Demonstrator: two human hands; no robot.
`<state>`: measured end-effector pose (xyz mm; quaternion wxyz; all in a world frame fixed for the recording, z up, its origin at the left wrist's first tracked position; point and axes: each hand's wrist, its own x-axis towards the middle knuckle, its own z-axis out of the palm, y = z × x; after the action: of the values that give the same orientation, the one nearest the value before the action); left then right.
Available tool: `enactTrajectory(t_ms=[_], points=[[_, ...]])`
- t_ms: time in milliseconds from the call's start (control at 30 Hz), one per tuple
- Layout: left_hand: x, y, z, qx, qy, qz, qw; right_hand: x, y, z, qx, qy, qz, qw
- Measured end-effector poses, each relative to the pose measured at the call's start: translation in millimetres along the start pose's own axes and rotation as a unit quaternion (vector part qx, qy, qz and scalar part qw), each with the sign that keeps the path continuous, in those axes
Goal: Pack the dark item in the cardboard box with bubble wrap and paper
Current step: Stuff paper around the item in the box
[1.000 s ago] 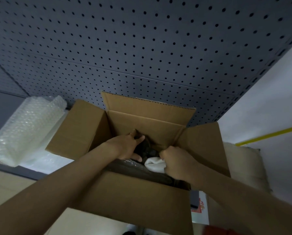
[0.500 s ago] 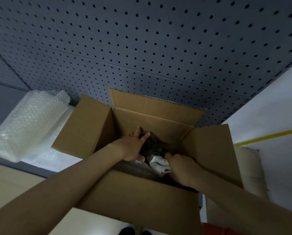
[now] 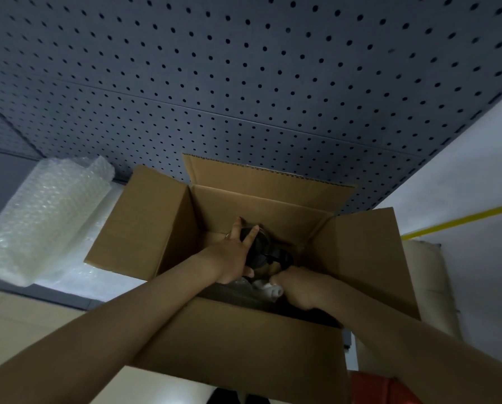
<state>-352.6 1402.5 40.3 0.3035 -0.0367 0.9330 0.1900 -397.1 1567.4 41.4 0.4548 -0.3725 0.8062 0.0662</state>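
An open cardboard box (image 3: pixel 244 339) stands in front of me with all four flaps spread out. Inside it lies the dark item (image 3: pixel 265 253), round and black, near the back wall. My left hand (image 3: pixel 233 255) rests against the dark item's left side, fingers spread over it. My right hand (image 3: pixel 299 288) is closed around a crumpled piece of white paper (image 3: pixel 268 290), pressed low in the box beside the dark item. Some clear wrap shows under my left wrist. The box floor is mostly hidden by my hands.
A stack of bubble wrap (image 3: pixel 45 217) lies on the bench to the left of the box. A blue-grey pegboard wall (image 3: pixel 244 83) rises behind. A white wall with a yellow stripe (image 3: pixel 459 220) is at right, a beige cushion-like object (image 3: pixel 427 287) below it.
My right hand has pushed the white paper deeper into the box, so less of it shows. My left hand's fingers have spread over the dark item. The view has shifted slightly.
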Motion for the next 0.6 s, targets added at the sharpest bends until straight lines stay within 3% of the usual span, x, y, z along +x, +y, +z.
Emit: enactTrajectory(t_ms=[200,400,600], points=[[-0.1,1.7,0.3,0.008,0.014,0.001,1.000,10.1,-22.7,-2.5,-0.099,0.014,0.053,0.994],[-0.6,-4.2,-1.1,-0.002,0.013,0.009,1.000,-19.4,-10.7,1.9,-0.001,0.066,0.026,0.997],[-8.1,-11.3,-0.3,-0.026,0.003,0.014,1.000,-52.4,-1.2,-10.2,0.053,0.200,0.038,0.978]])
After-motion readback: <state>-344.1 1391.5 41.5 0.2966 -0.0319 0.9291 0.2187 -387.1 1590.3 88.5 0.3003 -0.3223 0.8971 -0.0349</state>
